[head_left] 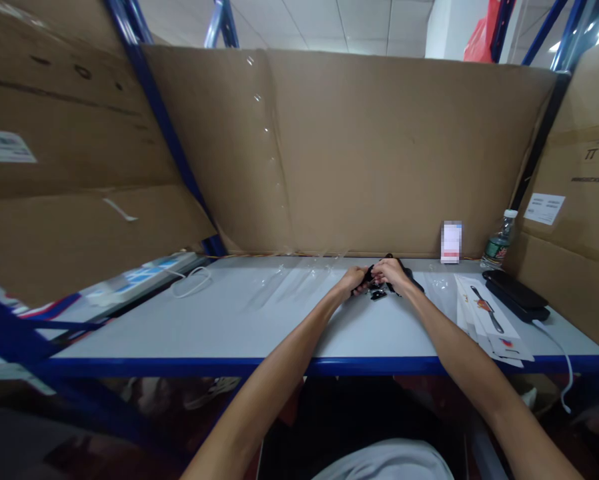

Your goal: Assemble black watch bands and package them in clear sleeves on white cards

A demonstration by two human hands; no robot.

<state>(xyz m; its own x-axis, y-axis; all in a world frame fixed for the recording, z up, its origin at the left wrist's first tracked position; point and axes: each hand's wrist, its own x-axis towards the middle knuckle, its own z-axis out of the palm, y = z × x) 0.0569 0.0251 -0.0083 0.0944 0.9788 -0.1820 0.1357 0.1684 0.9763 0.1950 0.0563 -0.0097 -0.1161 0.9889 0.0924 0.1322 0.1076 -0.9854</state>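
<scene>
My left hand is closed on a black strap-like item over the far middle of the white table. Beside it, the fingers of my right hand pinch the same item close to the left fingertips. More black material shows behind and to the right of my right hand; whether it belongs to the held item I cannot tell. Just below the hands lies a small black piece with shiny spots. The fingers hide much of what they hold.
Clear plastic sleeves lie left of the hands. Printed cards, a black power bank with a white cable, a water bottle and an upright phone stand right. A power strip lines the left edge. Cardboard walls the back.
</scene>
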